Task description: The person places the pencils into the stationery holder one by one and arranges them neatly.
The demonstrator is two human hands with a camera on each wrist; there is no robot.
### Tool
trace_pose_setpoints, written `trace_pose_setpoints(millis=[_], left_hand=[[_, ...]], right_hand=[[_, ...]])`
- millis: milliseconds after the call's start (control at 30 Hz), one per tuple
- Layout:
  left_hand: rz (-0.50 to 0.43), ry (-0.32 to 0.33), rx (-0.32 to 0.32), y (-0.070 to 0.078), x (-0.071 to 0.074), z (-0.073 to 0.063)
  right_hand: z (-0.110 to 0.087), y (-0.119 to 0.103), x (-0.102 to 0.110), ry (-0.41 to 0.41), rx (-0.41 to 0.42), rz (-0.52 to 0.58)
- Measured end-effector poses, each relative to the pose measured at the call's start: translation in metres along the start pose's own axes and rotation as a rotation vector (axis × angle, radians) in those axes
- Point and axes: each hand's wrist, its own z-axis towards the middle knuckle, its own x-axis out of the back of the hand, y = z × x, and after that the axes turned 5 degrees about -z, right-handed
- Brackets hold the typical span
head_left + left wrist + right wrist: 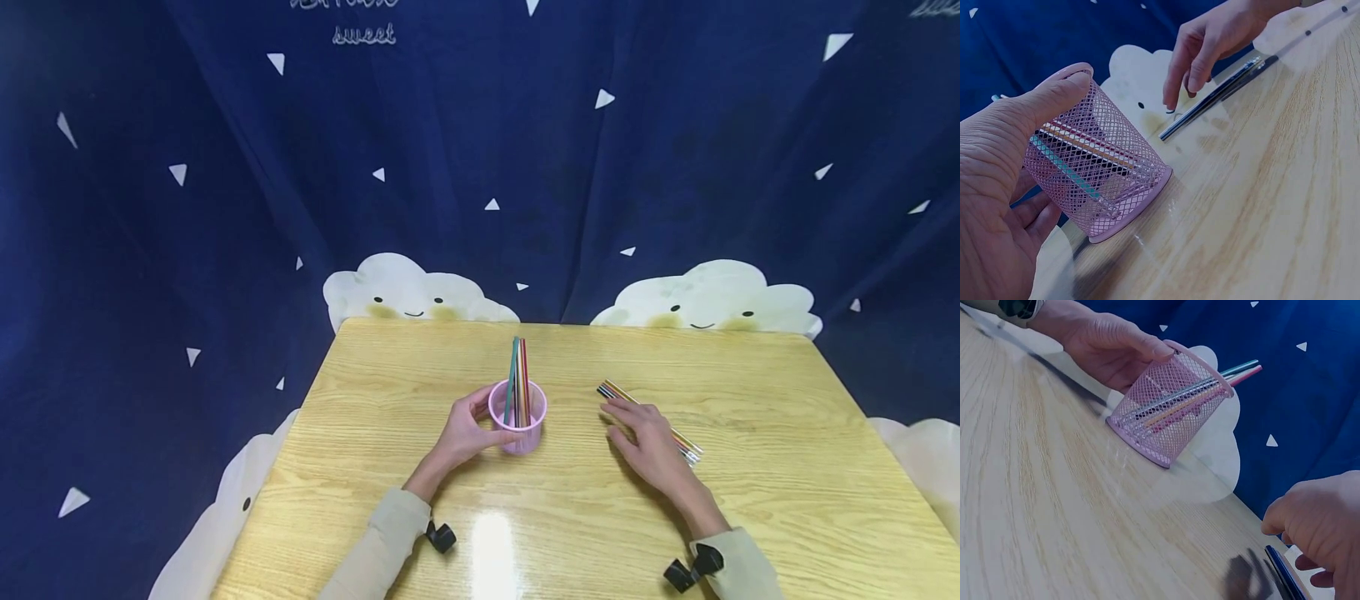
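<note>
The mesh cup (532,439) in the left grip (467,429) is pink, its wall a diamond lattice; the pencils (525,375) inside show teal, red, white, orange and black. Under the right grip (651,437), the loose pencils (686,440) show gold, black and reddish orange. The table (585,500) beneath both grips is pale yellow with streaky wood grain. Behind each grip's wrist come a beige sleeve (382,537) and a black wrist camera (442,538). Beyond the grips, the navy curtain (465,108) carries white triangles (604,98), white lettering (364,34) and white clouds (408,283) with black eyes and yellowish cheeks.
</note>
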Motion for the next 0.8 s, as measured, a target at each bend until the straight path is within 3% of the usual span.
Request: trace_pose_setpoints(millis=[367, 633, 800], left_hand=[[-0.018, -0.009, -0.045, 0.0004, 0.0008, 0.0017], [0.002, -0.004, -0.017, 0.0003, 0.0012, -0.0001], [0.004, -0.010, -0.015, 0.0015, 0.0011, -0.0006]], right_hand=[[0.0021, 0.0062, 0.0016, -0.051, -0.044, -0.079], [0.0029, 0.0062, 0.0015, -0.089, -0.026, -0.158], [0.0043, 0.0068, 0.0003, -0.056, -0.003, -0.167]])
